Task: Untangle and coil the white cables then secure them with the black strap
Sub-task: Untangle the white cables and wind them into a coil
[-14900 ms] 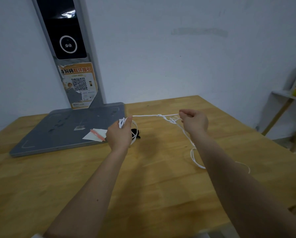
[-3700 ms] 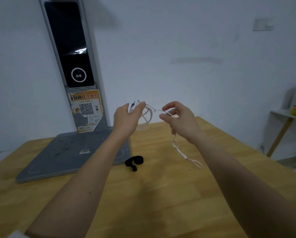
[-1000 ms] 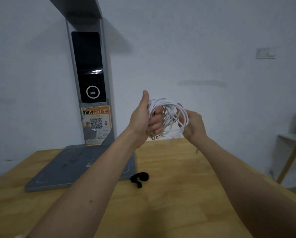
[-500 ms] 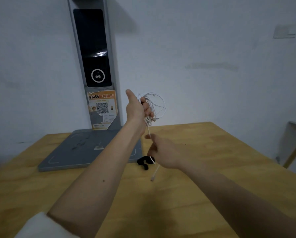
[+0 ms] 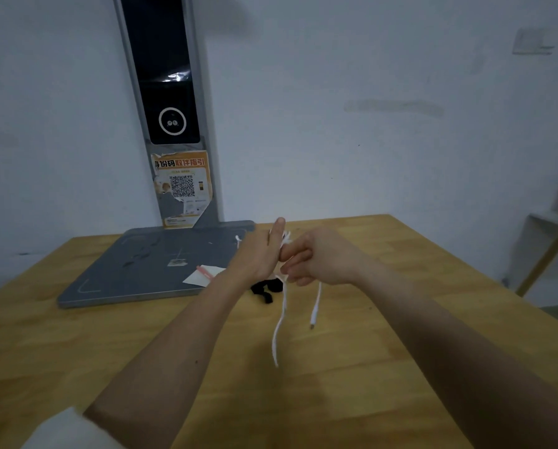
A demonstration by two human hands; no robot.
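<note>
My left hand [image 5: 255,257] and my right hand [image 5: 316,257] are pressed together above the wooden table [image 5: 336,367], both closed around the bundle of white cables [image 5: 285,238]. Most of the coil is hidden between the hands. Two loose cable ends [image 5: 282,314] hang down from my right fist, one ending in a plug just above the tabletop. The black strap [image 5: 266,288] lies on the table right below and behind the hands, partly hidden by my left wrist.
A grey flat base [image 5: 148,270] with a tall upright post and a QR-code sticker [image 5: 183,186] stands at the table's back left. A white paper slip with a pink strip [image 5: 204,274] lies on the base's edge. A small shelf [image 5: 550,241] stands at the far right.
Both hands have come down from chest height toward the table. My right hand has moved back up against the left and closed on the cables, with two ends now dangling.
</note>
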